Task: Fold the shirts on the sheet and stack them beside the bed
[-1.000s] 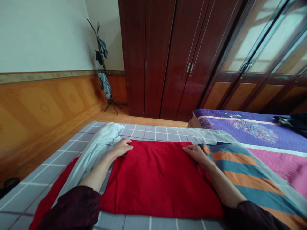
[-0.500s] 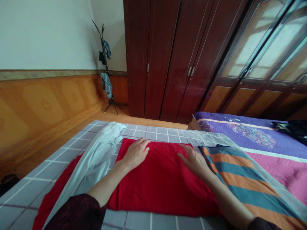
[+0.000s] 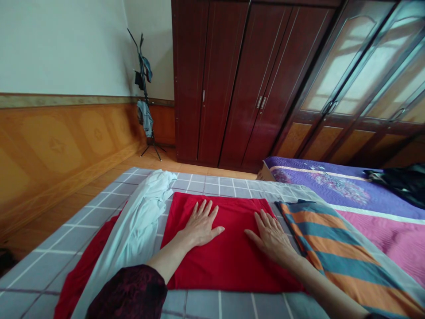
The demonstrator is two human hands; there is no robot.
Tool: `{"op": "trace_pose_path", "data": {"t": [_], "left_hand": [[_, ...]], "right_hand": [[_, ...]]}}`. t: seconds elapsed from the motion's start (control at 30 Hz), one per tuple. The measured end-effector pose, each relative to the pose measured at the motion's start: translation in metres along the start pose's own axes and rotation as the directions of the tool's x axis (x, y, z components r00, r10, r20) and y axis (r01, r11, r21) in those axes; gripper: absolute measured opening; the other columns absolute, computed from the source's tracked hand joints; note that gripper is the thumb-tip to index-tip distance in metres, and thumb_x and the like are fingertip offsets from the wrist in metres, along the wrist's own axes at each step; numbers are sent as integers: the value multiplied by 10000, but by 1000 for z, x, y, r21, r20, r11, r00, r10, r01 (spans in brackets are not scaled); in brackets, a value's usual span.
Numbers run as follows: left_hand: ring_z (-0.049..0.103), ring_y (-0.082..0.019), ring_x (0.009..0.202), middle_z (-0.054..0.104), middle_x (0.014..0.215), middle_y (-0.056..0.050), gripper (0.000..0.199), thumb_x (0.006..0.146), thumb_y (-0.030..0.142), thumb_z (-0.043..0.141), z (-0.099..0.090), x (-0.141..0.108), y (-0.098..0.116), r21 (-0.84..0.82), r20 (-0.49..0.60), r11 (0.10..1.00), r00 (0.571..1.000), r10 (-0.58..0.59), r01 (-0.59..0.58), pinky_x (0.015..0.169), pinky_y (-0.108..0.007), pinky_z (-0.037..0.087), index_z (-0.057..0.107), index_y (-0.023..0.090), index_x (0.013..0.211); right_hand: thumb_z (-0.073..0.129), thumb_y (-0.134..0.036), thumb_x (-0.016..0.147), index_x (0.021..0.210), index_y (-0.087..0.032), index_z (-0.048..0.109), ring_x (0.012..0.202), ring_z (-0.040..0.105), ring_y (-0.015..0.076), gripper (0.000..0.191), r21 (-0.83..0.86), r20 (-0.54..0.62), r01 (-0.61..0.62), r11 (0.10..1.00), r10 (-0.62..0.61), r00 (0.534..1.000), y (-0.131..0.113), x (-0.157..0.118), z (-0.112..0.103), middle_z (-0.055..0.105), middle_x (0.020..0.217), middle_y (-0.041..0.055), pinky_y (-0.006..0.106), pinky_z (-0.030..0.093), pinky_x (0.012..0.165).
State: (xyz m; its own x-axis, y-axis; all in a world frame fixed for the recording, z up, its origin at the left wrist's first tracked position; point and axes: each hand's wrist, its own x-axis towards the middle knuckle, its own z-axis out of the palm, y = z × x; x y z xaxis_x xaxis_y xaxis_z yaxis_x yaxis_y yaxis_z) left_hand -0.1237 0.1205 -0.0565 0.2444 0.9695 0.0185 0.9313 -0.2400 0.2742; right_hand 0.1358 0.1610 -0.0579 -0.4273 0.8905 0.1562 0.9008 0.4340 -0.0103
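1. Grip: left hand (image 3: 201,224) and right hand (image 3: 269,232) both lie palm-down, fingers spread flat, pinching nothing; they press side by side on the folded red cloth (image 3: 226,248).
2. Red cloth: a rectangular folded piece, lying flat on the grey checked bedsheet (image 3: 219,182), in the middle of the view, just in front of the person.
3. Change: a second ago the hands sat at the cloth's far corners, left and right, well apart. Now they have moved inward and toward the person, resting on its upper middle with only a narrow gap between them. Judged from this, the cloth's outline is already settled and the surface is being smoothed flat rather than folded further.
4. Left neighbour: a pale grey-white garment (image 3: 139,221), crumpled in a long strip, touching the cloth's left edge; a second red fabric (image 3: 81,270) shows under it.
5. Right neighbour: a striped orange-and-teal cloth (image 3: 328,248), just beside the red cloth's right edge.
6. Further out: purple quilted bedspread (image 3: 345,186), dark wooden wardrobe (image 3: 232,79), coat stand (image 3: 144,93) with hanging items.
7. Hidden or unclear: how many layers the red cloth has cannot be told; the right forearm is cut off by the frame's lower edge; the dark object (image 3: 398,181) at far right is unidentifiable.
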Motion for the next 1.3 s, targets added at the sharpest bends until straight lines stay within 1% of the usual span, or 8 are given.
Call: {"op": "trace_pose_path", "data": {"t": [0.2,0.43,0.6,0.73,0.87,1.03,1.17,1.3], "left_hand": [[82,-277,1438,170,1544,-133,735,918,574,298,6,-1,0,-3,-23,998,998,56,-56,1166,-508,75,222,103,1478],[34,-325,1434,140,1550,-129,782,881,635,329,11,2,-3,17,-34,999,999,40,-40,1149,-562,44,250,134,1476],[34,-335,1433,136,1555,-99,769,870,644,355,9,2,-3,-13,-40,999,999,32,-33,1146,-577,48,262,181,1477],[58,-335,1431,149,1552,-105,703,912,608,290,5,2,-7,-16,-37,1000,999,-6,6,1144,-572,78,278,183,1472],[105,-287,1434,194,1543,-104,647,947,552,230,5,5,-16,14,-79,1000,997,-2,3,1158,-519,98,297,166,1463],[143,-272,1429,231,1535,-72,603,955,503,243,5,7,-33,53,-123,996,990,-66,73,1159,-516,74,303,178,1459],[145,-283,1427,218,1540,-71,610,954,509,250,7,7,-40,75,-133,995,989,-57,67,1155,-519,67,297,173,1461],[133,-285,1428,208,1543,-83,617,957,513,251,5,8,-36,73,-98,995,994,-56,64,1151,-519,73,284,159,1462]], "right_hand": [[287,-502,964,1441,-192,373,1386,280,201,576,187,116,339,922,-364,924,-63,41,-5,336,1494,63,373,235,1137],[328,-484,945,1457,-56,302,1402,180,356,667,83,55,77,994,-82,995,-34,77,12,215,1512,219,554,226,1088],[323,-576,929,1468,-171,316,1424,145,256,674,94,76,254,963,-262,962,-47,68,19,209,1540,96,414,202,1138],[301,-616,915,1459,-21,277,1412,138,346,807,50,55,88,995,-91,994,-44,69,22,196,1515,226,510,223,1109],[308,-623,911,1473,-110,289,1421,150,283,761,63,57,190,980,-194,979,-32,63,21,194,1537,144,437,216,1133],[298,-606,916,1452,-34,309,1400,179,362,783,9,42,-14,1000,14,999,-22,52,15,213,1512,220,526,215,1105],[315,-598,922,1464,-113,315,1412,189,283,727,41,70,117,992,-120,990,-19,42,12,240,1526,130,435,188,1143],[380,-509,929,1424,-10,352,1394,206,356,703,33,18,-30,999,30,999,-21,23,-1,251,1496,236,516,222,1114]]}}
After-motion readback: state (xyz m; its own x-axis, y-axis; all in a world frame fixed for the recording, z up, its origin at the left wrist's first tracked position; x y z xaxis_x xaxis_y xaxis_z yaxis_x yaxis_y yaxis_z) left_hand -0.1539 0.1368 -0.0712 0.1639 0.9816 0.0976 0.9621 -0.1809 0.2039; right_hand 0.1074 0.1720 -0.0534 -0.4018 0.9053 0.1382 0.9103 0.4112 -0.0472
